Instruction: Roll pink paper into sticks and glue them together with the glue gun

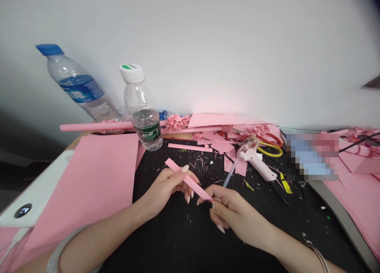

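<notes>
A narrow pink paper strip point(194, 185) slants between my two hands, above the black table surface. My left hand point(170, 182) pinches it near its upper left part, thumb on top and fingers beneath. At its lower right end my right hand point(227, 205) grips it between thumb and fingers. Beyond my hands lies another pink strip point(190, 147) on the table. A pale pink glue gun point(255, 160) with a translucent glue stick point(230, 173) rests just past my right hand.
Pink sheets point(97, 166) and a white power bank point(35, 193) lie at left. Two water bottles, one blue-capped point(80, 84) and one white-capped point(144, 114), stand near the wall. Folded paper flowers point(176, 122), yellow-handled scissors point(271, 150) and paper scraps lie at the back; more pink paper point(356, 201) is at right.
</notes>
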Demonstrator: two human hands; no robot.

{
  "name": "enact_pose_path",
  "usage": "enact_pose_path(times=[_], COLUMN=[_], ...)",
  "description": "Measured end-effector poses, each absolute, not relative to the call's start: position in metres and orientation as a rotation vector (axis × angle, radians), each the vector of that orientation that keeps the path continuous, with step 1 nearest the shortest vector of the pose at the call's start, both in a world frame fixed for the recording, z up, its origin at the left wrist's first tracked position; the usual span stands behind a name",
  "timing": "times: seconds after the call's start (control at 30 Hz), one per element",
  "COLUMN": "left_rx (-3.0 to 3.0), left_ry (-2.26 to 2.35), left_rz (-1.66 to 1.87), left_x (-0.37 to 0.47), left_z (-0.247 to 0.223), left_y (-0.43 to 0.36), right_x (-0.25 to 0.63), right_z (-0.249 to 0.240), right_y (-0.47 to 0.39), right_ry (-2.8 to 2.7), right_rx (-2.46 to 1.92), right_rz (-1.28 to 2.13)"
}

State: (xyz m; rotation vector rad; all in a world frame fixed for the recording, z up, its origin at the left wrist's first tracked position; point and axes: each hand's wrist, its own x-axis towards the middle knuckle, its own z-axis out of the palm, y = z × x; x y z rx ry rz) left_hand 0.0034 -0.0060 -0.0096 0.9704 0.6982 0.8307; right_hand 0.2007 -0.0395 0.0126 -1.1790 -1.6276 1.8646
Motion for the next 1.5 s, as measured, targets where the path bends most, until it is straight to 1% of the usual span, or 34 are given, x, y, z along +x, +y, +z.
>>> enact_pose_path(times=[0.3,0.87,1.33,1.4,1.5], left_rx=[0.942,0.891,0.912,0.917,0.927], left_ry=[0.734,0.904,0.879,0.883,0.894], left_rz=[0.976,1.089,1.048,1.032,1.005], left_x=[-0.003,-0.009,-0.008,-0.007,-0.006], left_z=[-0.012,-0.013,-0.012,-0.011,-0.009], left_y=[-0.002,0.003,0.002,0.002,0.001], right_x=[0.203,0.199,0.199,0.199,0.199], right_z=[0.009,0.005,0.001,-0.001,-0.001], right_y=[-0.039,-0.036,-0.039,-0.039,-0.04], right_ry=[-1.618,-1.498,-1.524,-1.584,-1.735], right_rx=[-1.154,-1.194,-1.371,-1.403,-1.471], right_rz=[1.896,2.003,1.861,1.796,1.601])
